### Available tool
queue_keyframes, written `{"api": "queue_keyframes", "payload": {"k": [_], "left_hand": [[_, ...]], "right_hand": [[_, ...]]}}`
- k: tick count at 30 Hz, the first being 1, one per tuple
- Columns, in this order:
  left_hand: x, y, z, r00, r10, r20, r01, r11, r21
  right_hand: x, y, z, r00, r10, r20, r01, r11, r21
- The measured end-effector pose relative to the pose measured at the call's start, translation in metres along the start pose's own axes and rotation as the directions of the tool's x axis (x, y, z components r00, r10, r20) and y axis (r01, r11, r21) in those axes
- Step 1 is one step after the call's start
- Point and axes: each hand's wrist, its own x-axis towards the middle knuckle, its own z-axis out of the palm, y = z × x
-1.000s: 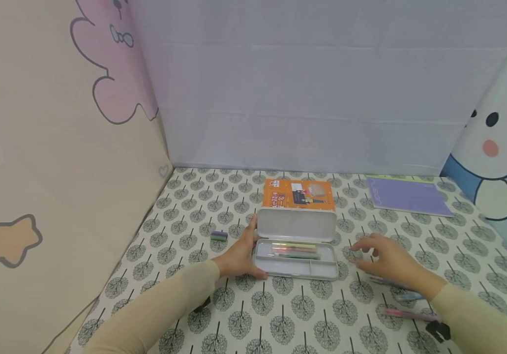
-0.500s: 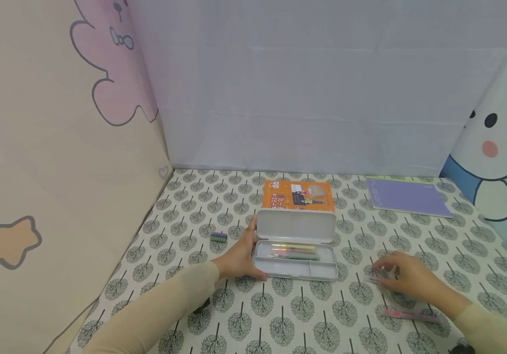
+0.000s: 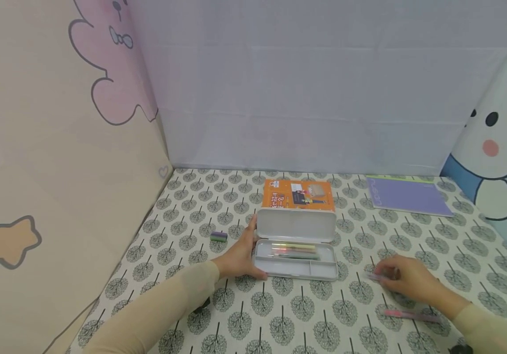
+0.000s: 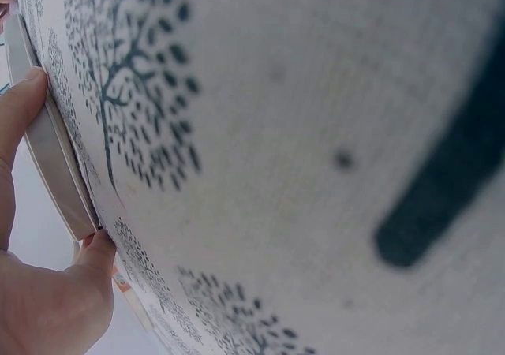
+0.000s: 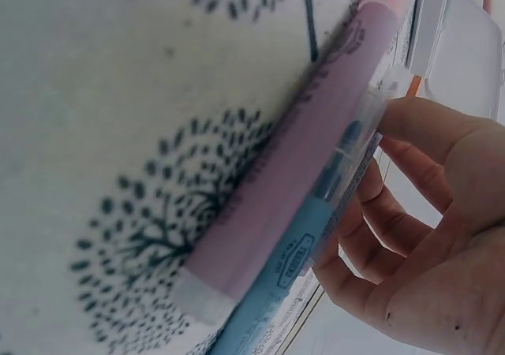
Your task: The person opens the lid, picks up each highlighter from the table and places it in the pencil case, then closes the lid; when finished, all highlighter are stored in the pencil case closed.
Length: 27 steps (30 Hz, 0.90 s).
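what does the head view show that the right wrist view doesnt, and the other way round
Only the head view shows the orange star on the wall, the small purple-and-green piece beside the white case, and the pens lying in that case. Only the right wrist view shows the blue pen barrel. Both show the right hand, the pink pen, the tree-print cloth and at least part of the white case.
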Motion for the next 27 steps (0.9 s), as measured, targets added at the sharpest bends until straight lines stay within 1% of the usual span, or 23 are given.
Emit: {"api": "queue_keyframes", "payload": {"k": [6,12,16,23,27], "left_hand": [[0.0,0.001,-0.002,1.0,0.007,0.006,-0.007,1.0,0.008],[-0.001,0.0,-0.002,1.0,0.007,0.008,-0.007,1.0,0.01],[-0.001,0.0,-0.002,1.0,0.01,0.007,-0.01,1.0,0.0],[0.0,0.002,-0.002,1.0,-0.005,0.009,0.005,1.0,-0.012],[0.0,0.002,-0.002,1.0,-0.007,0.009,0.007,1.0,-0.012]], "right_hand": [[0.01,-0.007,-0.001,0.999,-0.039,0.017,0.039,0.999,0.028],[0.021,-0.019,0.0,0.997,-0.071,-0.008,0.071,0.997,0.029],[0.027,-0.028,0.0,0.996,-0.087,-0.008,0.087,0.995,0.046],[0.042,-0.047,0.002,0.998,-0.057,0.038,0.055,0.998,0.039],[0.05,-0.056,0.003,0.996,-0.08,0.042,0.078,0.996,0.04]]}}
